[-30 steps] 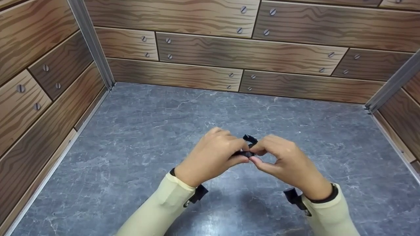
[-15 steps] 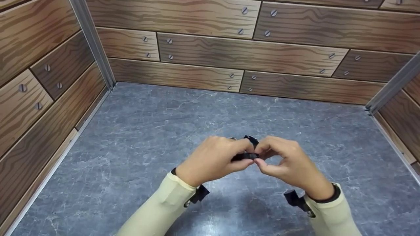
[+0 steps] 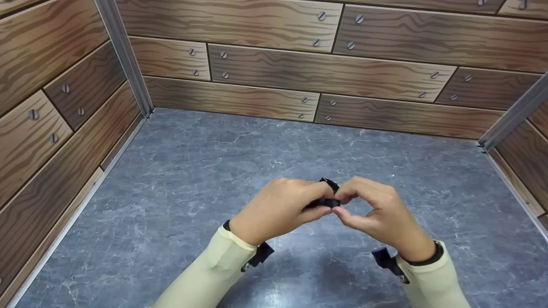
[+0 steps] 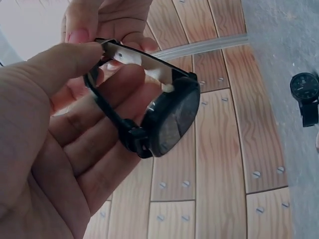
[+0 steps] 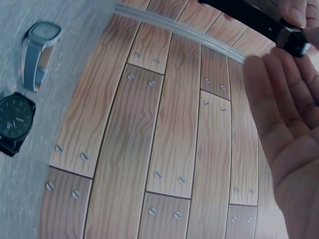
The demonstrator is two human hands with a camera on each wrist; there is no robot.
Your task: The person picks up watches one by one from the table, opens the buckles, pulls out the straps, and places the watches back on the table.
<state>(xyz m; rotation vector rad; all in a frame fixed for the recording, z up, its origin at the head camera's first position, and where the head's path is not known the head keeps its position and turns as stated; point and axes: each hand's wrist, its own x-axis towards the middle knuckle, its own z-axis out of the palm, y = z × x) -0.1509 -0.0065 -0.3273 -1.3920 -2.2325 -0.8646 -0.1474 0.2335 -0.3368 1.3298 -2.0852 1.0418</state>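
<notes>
A black wristwatch, its strap bent into a loop, is held between both hands; its strap (image 3: 329, 202) shows at the fingertips in the head view. In the left wrist view its dark case (image 4: 174, 117) faces right, and my left hand (image 3: 274, 209) pinches the strap near the buckle between thumb and index finger. My right hand (image 3: 376, 209) pinches the strap by the metal buckle (image 5: 288, 36), its other fingers extended in the right wrist view. Fingers partly hide the buckle. Beyond the fingers in the head view shows a black piece (image 3: 330, 185); I cannot tell whether it belongs to this watch.
Another black watch (image 5: 16, 119) and a watch with a pale dial and grey-blue strap (image 5: 40, 52) lie on the grey marbled table (image 3: 214, 158). A black watch (image 4: 305, 87) also lies there in the left wrist view. Wood-patterned walls (image 3: 257, 64) enclose the table.
Both hands have shifted slightly right with the watch strap. The left hand's knuckles have lowered. The fingertips of both hands stay together at the strap.
</notes>
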